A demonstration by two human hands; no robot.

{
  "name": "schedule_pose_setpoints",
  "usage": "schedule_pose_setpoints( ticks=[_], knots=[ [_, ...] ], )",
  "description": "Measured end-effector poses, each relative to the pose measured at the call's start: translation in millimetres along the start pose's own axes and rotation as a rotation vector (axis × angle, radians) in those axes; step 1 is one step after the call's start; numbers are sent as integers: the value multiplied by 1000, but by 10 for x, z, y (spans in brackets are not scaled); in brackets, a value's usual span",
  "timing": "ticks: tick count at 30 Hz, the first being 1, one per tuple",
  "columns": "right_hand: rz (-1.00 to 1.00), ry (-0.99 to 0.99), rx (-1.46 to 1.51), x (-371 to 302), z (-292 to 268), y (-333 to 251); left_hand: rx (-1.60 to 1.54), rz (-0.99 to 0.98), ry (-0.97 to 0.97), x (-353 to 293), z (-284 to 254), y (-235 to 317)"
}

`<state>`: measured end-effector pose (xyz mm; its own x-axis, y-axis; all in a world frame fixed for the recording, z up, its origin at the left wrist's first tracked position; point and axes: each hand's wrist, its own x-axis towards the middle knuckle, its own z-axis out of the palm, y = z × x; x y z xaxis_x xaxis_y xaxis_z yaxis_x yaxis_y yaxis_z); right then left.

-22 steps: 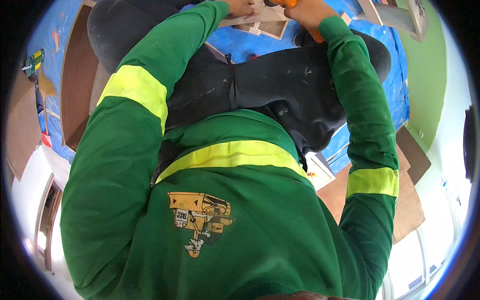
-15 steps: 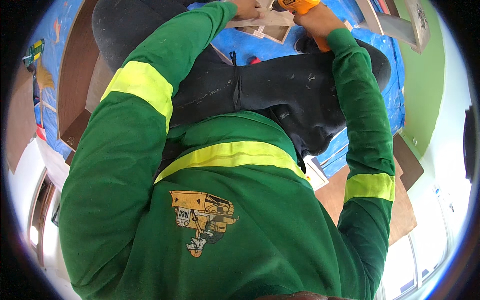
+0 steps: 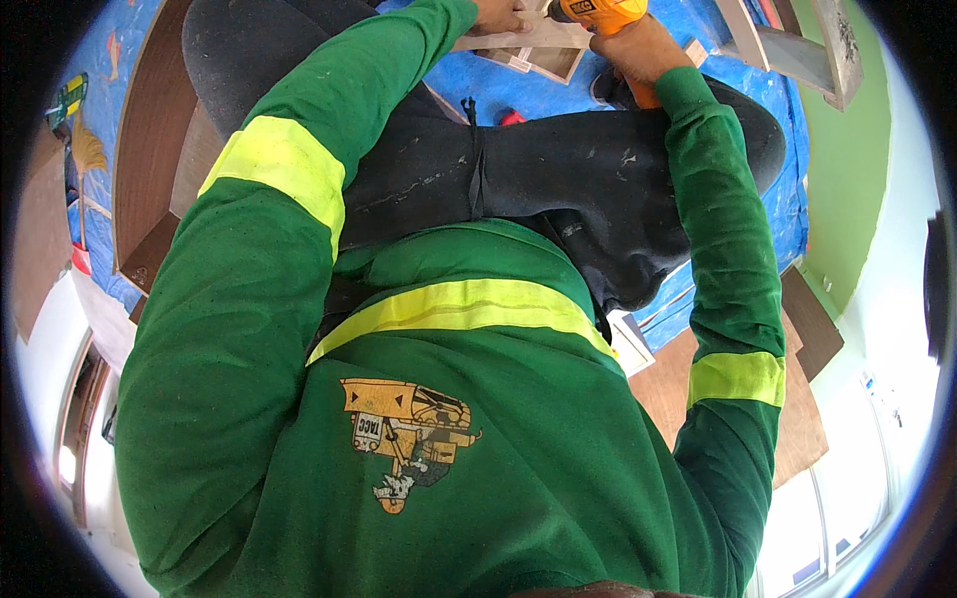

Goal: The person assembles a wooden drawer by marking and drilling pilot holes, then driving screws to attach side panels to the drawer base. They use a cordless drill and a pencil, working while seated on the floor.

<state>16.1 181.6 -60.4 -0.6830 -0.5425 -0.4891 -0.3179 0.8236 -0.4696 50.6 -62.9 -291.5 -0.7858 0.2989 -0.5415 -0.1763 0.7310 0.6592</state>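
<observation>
At the top edge of the view, my right hand [image 3: 643, 48] is wrapped round the handle of an orange cordless drill [image 3: 610, 12]. The drill's dark front end points left, over a pale wooden board [image 3: 543, 38]. My left hand [image 3: 496, 17] grips the same board just left of the drill, its fingers bent at the wood; part of this hand is cut off by the picture's edge. Beneath the board lies a small wooden frame or box [image 3: 558, 65]. The drill's tip and what it touches are too small to make out.
Blue plastic sheeting [image 3: 538, 97] covers the floor around my bent legs. A shelf-like wooden frame [image 3: 788, 50] stands at the upper right, near a green wall [image 3: 847, 179]. Brown panels [image 3: 150, 149] are at my left, with a broom [image 3: 88, 149] beyond. Plywood [image 3: 668, 384] lies at lower right.
My right hand and the drill have shifted slightly right and down in the picture. My left hand stays at the board.
</observation>
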Motion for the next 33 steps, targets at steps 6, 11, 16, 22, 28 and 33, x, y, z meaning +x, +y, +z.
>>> schedule_pose_setpoints(
  ticks=[6, 11, 16, 22, 28, 33],
  knots=[
    [-149, 43, 1, -4, -27, -94, 11, -18, -20, -46, -65, 64],
    [-265, 59, 28, 31, 15, -39, 28, 6, 16, -36, -40, 20],
    [-288, 75, -36, 40, 60, -1, 14, 7, 5, -34, -52, 23],
    [-400, 103, -17, 27, 76, -26, 2, -4, -5, -132, -126, 123],
    [-413, 123, -68, -8, 96, -32, 10, -14, -17, -86, -107, 88],
    [0, 35, -65, 8, 99, -38, 72, 54, 100, -84, -9, -63]
  ],
)
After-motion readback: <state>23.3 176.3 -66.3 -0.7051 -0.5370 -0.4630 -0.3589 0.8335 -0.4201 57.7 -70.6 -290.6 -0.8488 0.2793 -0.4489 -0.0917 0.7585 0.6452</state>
